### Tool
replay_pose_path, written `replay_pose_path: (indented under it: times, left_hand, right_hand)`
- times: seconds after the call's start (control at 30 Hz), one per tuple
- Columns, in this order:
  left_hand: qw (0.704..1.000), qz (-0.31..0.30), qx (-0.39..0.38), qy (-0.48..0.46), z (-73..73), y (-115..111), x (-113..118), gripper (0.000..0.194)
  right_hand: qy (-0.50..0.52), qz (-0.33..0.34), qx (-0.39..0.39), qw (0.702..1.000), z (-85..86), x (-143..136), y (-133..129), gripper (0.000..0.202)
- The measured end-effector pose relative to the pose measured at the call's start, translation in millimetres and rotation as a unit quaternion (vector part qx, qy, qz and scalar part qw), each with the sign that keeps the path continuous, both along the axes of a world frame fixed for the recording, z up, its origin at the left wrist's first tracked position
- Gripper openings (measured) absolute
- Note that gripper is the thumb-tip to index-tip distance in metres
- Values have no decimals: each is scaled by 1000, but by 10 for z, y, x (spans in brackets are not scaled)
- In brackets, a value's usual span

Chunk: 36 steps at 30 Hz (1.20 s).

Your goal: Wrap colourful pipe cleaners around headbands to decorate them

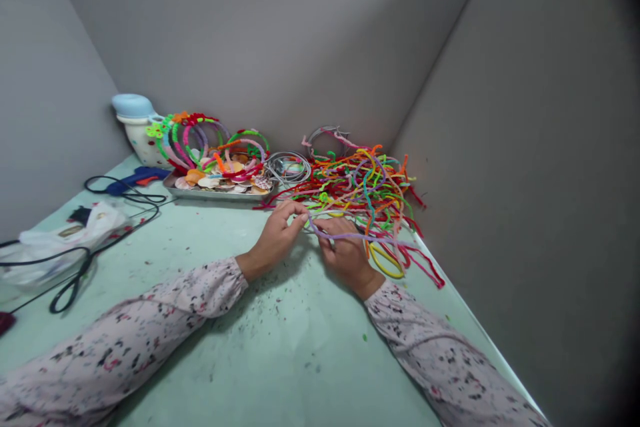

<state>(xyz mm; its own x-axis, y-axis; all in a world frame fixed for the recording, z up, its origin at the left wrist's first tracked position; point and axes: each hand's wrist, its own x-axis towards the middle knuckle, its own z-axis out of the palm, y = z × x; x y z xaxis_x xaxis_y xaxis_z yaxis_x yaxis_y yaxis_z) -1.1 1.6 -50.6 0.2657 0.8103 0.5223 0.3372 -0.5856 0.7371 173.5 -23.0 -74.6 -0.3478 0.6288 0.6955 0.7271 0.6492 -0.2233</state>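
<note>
Between my hands, over the middle of the table, is a purple pipe cleaner point(345, 236). My left hand point(277, 237) pinches its left end between thumb and fingers. Closed around the strand near that end is my right hand point(345, 257), and the rest trails off to the right. A thin pale wire or strand also shows at the fingertips, partly hidden by them. Just behind my right hand lies a tangled pile of colourful pipe cleaners point(360, 180), with a yellow loop point(386, 261) at its near edge.
A metal tray point(220, 195) of shells and fuzzy hoops stands at the back left, beside coiled grey wire point(289, 167). Farther left are a white cup with a blue lid point(134, 107), a plastic bag point(75, 240) and a black cable point(95, 250). Grey walls enclose the table point(280, 347).
</note>
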Motion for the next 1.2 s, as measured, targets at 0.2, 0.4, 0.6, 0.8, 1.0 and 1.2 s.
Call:
replay_pose_path:
  times: [0.2, 0.4, 0.6, 0.8, 1.0, 1.2]
  left_hand:
    - [999, 17, 11, 50, -9, 21, -2, 14]
    - [996, 22, 16, 79, 4, 12, 11, 15]
    - [998, -4, 1, 65, -12, -3, 23, 13]
    - [998, -33, -18, 57, 1, -9, 12, 14]
    - [998, -43, -40, 23, -6, -17, 17, 14]
    - [997, -19, -20, 65, -51, 13, 29, 15]
  right_hand:
    - [58, 13, 62, 996, 21, 16, -39, 19]
    - [97, -3, 64, 993, -15, 14, -30, 25]
    - [98, -19, 40, 994, -69, 11, 1, 26]
    - [101, -11, 25, 994, -82, 20, 9, 22]
    - [109, -9, 12, 994, -53, 25, -7, 18]
    - [112, -28, 15, 993, 5, 5, -28, 15]
